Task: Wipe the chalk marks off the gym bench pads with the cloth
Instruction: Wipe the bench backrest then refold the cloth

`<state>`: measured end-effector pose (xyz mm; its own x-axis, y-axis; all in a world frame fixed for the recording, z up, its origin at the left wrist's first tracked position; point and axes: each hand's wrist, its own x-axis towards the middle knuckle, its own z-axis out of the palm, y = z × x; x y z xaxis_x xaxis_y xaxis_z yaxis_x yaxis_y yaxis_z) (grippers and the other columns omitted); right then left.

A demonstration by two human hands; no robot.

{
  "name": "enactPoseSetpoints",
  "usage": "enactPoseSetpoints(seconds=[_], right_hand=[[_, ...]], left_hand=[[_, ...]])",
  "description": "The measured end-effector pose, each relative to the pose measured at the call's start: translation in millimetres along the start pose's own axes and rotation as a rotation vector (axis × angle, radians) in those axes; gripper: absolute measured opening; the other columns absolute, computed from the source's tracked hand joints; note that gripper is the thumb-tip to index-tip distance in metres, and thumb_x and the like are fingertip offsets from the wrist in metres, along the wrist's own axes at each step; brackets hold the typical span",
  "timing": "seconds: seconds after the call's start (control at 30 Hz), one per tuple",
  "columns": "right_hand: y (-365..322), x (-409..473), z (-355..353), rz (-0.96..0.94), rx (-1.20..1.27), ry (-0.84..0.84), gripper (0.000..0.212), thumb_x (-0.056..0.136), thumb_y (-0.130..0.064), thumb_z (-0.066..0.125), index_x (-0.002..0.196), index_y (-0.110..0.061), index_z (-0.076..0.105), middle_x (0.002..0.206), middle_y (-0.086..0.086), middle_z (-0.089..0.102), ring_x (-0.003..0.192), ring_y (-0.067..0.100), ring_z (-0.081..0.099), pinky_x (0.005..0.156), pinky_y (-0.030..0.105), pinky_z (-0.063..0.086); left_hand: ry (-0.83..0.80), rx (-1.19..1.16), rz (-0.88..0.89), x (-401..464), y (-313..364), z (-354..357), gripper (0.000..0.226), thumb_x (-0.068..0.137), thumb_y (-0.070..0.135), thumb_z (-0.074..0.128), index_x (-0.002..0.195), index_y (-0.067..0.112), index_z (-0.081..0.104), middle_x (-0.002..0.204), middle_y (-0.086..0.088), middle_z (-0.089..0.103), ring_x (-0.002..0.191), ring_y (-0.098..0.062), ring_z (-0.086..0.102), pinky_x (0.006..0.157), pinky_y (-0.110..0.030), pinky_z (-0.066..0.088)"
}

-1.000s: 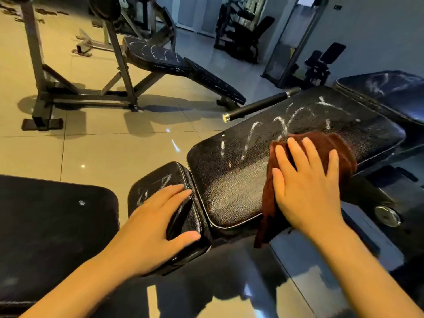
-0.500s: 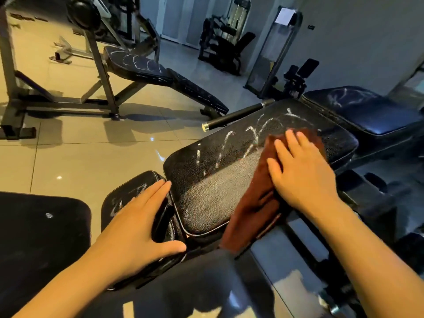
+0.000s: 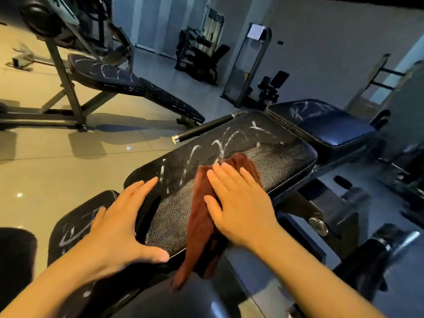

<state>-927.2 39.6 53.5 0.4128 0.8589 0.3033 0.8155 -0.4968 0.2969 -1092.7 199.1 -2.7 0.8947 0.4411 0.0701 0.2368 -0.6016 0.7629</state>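
A black textured bench pad (image 3: 270, 157) lies in front of me with white chalk marks (image 3: 220, 143) along its far left side. A brown cloth (image 3: 202, 216) lies across the pad's near half and hangs over its front edge. My right hand (image 3: 238, 203) presses flat on the cloth with straight fingers. My left hand (image 3: 119, 221) rests flat over the gap between this pad and a smaller chalk-marked pad (image 3: 78, 228), its thumb along the big pad's front edge.
A blue pad (image 3: 325, 125) with chalk scribbles sits just beyond at right. A black handle bar (image 3: 202, 131) sticks out to the left. An incline bench (image 3: 128, 86) with chalk marks stands on the tiled floor at left; machines line the far wall.
My right hand has drawn the cloth back toward me and leftward along the pad, leaving its far right part wiped. My left hand has slid forward from the small pad onto the big pad's edge.
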Motion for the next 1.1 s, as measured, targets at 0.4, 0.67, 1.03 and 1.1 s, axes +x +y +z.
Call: enactPoseSetpoints(seconds=[0.4, 0.67, 1.03, 1.1], right_hand=[[26, 35, -16, 0.222, -0.099, -0.024, 0.059, 0.090, -0.042, 0.027, 0.136, -0.011, 0.048, 0.147, 0.006, 0.044, 0.139, 0.022, 0.035, 0.114, 0.052, 0.021], [13, 10, -7, 0.029, 0.003, -0.026, 0.064, 0.086, -0.049, 0.033, 0.129, -0.009, 0.059, 0.137, 0.009, 0.056, 0.130, 0.025, 0.050, 0.111, 0.045, 0.034], [72, 21, -27, 0.376, -0.137, 0.010, 0.060, 0.097, -0.042, 0.029, 0.149, -0.012, 0.035, 0.158, 0.007, 0.030, 0.146, 0.024, 0.023, 0.117, 0.052, 0.014], [27, 12, -11, 0.257, -0.080, 0.063, 0.064, 0.089, -0.045, 0.030, 0.139, -0.011, 0.052, 0.148, 0.011, 0.046, 0.139, 0.028, 0.038, 0.113, 0.057, 0.023]], left_hand=[[-0.068, 0.317, -0.020, 2, -1, 11, 0.144, 0.048, 0.069, 0.080, 0.116, 0.054, -0.046, 0.158, 0.013, -0.017, 0.147, -0.007, -0.008, 0.119, -0.043, -0.007], [-0.081, 0.202, -0.037, 1, -12, 9, 0.143, 0.015, 0.091, 0.056, 0.122, 0.062, -0.035, 0.158, 0.022, -0.006, 0.134, 0.009, -0.005, 0.119, -0.044, -0.006], [-0.026, 0.179, 0.034, 1, -7, 14, 0.147, 0.042, 0.062, 0.087, 0.127, 0.056, -0.033, 0.157, 0.017, -0.014, 0.147, -0.006, 0.000, 0.118, -0.034, -0.007], [-0.023, 0.134, 0.045, 0, -8, 14, 0.146, 0.042, 0.060, 0.088, 0.129, 0.055, -0.030, 0.158, 0.017, -0.013, 0.147, -0.008, 0.001, 0.119, -0.035, -0.005]])
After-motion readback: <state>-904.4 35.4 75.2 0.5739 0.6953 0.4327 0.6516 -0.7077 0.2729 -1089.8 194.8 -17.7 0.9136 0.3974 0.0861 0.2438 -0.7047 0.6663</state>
